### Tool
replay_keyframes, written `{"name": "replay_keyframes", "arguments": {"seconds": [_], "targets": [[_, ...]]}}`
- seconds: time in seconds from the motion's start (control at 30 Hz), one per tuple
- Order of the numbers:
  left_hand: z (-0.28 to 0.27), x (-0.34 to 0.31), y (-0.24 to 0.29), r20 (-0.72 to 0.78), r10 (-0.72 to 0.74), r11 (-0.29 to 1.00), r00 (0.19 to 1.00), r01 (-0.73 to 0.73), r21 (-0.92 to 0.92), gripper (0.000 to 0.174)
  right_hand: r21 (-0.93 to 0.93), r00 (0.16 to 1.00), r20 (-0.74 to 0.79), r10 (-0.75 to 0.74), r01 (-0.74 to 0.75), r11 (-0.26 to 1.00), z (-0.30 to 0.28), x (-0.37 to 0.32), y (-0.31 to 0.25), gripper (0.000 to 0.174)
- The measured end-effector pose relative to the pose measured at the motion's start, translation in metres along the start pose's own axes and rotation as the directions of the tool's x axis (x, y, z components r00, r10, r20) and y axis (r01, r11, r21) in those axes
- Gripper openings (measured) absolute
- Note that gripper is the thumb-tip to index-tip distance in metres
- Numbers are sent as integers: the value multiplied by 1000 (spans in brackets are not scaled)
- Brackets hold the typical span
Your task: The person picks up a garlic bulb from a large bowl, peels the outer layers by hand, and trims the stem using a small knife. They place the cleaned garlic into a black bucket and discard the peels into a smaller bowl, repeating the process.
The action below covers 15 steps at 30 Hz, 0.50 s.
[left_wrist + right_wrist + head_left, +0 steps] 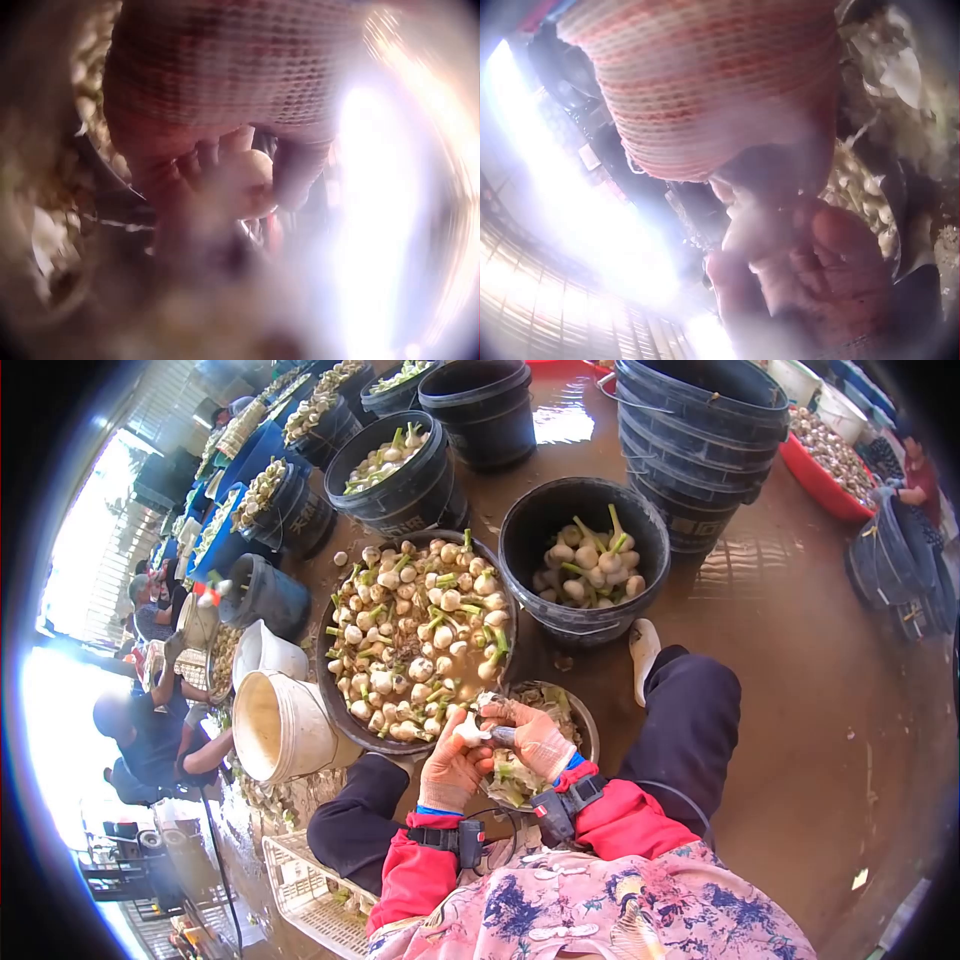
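In the head view my gloved left hand (450,772) holds a white garlic bulb (468,732) between thumb and fingers. Its pale round side also shows in the left wrist view as a bulb (257,184) among the fingers. From the other side my gloved right hand (542,743) pinches at the same bulb, and loose papery skin (488,701) shows at its fingertips. A dark grey piece (503,736) lies along the right thumb, its tip against the bulb; I cannot tell whether it is a thumb cover or a tool. Below the hands is a basin of peelings (515,780).
A wide dark tub (325,660) of garlic bulbs in brownish water stands ahead. Beside it is a black bucket (520,600) with trimmed bulbs. White buckets (290,745) and a slatted crate (300,885) are at left, stacked black buckets (690,480) at upper right.
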<state>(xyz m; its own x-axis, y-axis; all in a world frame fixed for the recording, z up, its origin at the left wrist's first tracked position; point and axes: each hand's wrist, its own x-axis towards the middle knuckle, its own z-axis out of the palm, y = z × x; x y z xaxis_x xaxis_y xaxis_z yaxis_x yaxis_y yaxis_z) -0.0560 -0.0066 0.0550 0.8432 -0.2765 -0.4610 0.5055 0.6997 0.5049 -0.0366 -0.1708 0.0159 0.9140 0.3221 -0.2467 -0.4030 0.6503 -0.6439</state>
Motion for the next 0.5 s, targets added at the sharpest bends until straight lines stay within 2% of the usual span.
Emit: {"name": "replay_keyframes", "arguments": {"seconds": [0.03, 0.1, 0.13, 0.2, 0.23, 0.3, 0.33, 0.37, 0.4, 0.43, 0.47, 0.5], "targets": [[-3, -1, -1, 0, 0, 1000, 1000, 0, 0, 57, 0, 1000, 0, 0, 0, 1000, 2, -1, -3, 38], [-5, -3, -2, -36, 46, 993, 998, -42, 108, 59, 133, 971, -42, 237, -230, 964, 4, -2, -9, 37], [-4, -2, -3, -35, 45, 993, 998, -41, 108, 59, 134, 971, -43, 237, -229, 964, 5, -3, -8, 37], [-1, 0, -8, -91, 195, 865, 976, -128, 486, 62, 17, 972, -2, 237, -237, 971, 7, -5, -5, 37], [-2, 0, -10, -92, 195, 865, 976, -127, 486, 62, 17, 971, -2, 237, -237, 971, 7, -4, 1, 37], [-5, 3, -14, -77, 315, 719, 946, -185, 670, 63, 11, 978, -54, 203, -202, 979, 9, -1, 8, 33], [-5, 7, -16, -122, 338, 775, 933, -202, 599, 60, 11, 978, -55, 203, -203, 979, 11, -2, 5, 33], [-6, 12, -14, -125, 336, 776, 934, -199, 599, 60, -340, 986, -20, 164, -161, 927, 12, -6, 3, 31], [-6, 17, -11, -181, 339, 870, 923, -234, 435, 59, -649, 990, 28, 140, -89, 756, 16, -10, -3, 30], [-9, 21, -10, -236, 333, 928, 913, -273, 253, 57, -652, 989, 27, 142, -91, 752, 18, -11, -7, 30], [-20, 26, -11, -332, 327, 940, 885, -269, 209, 52, -845, 953, 70, 296, -101, 525, 21, -10, -10, 29], [-17, 24, -7, -333, 328, 940, 884, -271, 207, 52, -965, 891, 66, 448, -58, 257, 22, -9, -11, 28]]}}
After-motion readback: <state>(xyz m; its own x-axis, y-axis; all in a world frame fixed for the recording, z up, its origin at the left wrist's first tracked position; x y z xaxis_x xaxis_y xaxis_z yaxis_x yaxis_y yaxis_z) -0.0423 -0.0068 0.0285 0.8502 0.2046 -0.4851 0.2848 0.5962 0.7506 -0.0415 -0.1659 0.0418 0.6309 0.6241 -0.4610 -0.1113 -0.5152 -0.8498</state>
